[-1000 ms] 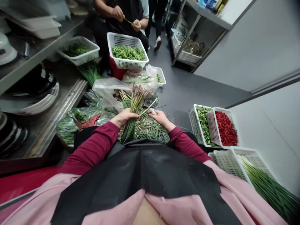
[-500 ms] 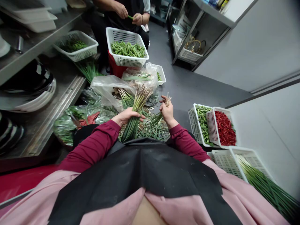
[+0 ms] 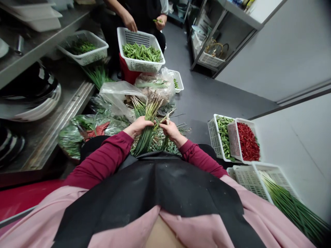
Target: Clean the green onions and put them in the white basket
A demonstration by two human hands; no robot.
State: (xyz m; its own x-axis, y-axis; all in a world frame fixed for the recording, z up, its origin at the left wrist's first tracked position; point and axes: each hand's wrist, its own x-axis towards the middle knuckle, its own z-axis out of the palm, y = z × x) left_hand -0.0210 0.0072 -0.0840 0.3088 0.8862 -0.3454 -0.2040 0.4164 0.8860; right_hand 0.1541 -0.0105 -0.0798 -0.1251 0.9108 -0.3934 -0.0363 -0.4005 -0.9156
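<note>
My left hand [image 3: 139, 125] is wrapped round a bundle of long green stalks [image 3: 149, 115], held upright above my lap with the pale cut ends pointing up. My right hand [image 3: 169, 129] is closed on a few loose stalks [image 3: 165, 121] and holds them against the bundle's right side. Below both hands lies a heap of loose green stalks [image 3: 160, 143]. A black apron [image 3: 160, 193] covers my lap.
White baskets at the right hold green peppers [image 3: 224, 135], red chillies [image 3: 248, 141] and long green stalks [image 3: 292, 203]. Another person [image 3: 139, 13] sits ahead behind a white basket of green pods [image 3: 141, 51]. Plastic bags [image 3: 121, 96] of greens lie on the floor. A steel shelf [image 3: 46, 103] with dishes runs along the left.
My right hand, raised with a few stalks half a second ago, has come down and left to the bundle in my left hand. The other person's hand has reached down to their basket.
</note>
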